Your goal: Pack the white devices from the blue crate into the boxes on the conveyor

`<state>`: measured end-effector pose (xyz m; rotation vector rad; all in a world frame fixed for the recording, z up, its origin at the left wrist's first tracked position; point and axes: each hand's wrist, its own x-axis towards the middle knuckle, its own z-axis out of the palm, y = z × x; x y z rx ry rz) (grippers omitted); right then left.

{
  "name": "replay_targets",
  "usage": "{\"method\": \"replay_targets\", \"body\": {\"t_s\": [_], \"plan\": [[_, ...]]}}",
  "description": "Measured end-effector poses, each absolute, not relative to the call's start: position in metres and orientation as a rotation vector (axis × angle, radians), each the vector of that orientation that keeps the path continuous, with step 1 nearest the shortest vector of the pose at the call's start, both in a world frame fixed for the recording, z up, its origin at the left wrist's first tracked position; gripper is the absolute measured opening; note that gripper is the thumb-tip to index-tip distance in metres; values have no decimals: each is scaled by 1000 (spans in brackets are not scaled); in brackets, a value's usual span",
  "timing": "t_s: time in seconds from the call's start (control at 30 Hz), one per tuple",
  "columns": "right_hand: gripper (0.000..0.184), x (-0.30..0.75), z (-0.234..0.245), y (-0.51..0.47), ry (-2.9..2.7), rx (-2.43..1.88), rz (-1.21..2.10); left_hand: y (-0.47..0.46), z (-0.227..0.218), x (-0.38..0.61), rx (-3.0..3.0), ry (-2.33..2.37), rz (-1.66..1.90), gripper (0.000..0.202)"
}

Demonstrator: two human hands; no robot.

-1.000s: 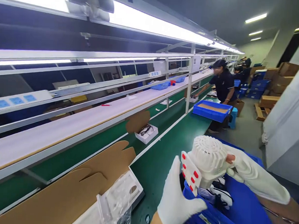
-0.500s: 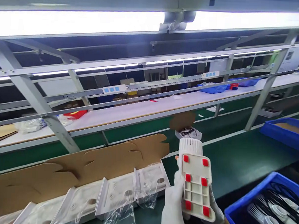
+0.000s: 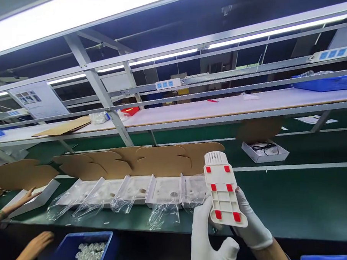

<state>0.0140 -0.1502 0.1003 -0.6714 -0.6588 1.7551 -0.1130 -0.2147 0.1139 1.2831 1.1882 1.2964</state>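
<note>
Both gloved hands, left hand (image 3: 207,239) and right hand (image 3: 251,221), grip the white plastic part (image 3: 224,189) upright above the green table (image 3: 303,197), its base with 6 red pads facing the camera, seemingly for inspection, beside the bagged white trays (image 3: 136,191)

A white plastic device (image 3: 223,189) stands nearly upright at lower centre-right of the frame, flat ribbed underside facing the camera with six red pads, and a round slotted head on top.
</note>
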Motion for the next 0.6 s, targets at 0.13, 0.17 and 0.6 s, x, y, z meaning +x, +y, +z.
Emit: {"method": "replay_targets", "body": {"t_s": [0.13, 0.17, 0.6], "plan": [[89, 11, 124, -150, -1079, -783, 1510, -196, 105, -111, 1209, 1314, 1249, 129], [90, 12, 129, -149, -1230, -842, 1423, -189, 104, -111, 1157, 1307, 1285, 121], [92, 3, 129, -140, -1396, -958, 1475, -164, 93, -121, 105, 443, 1105, 52]]}}
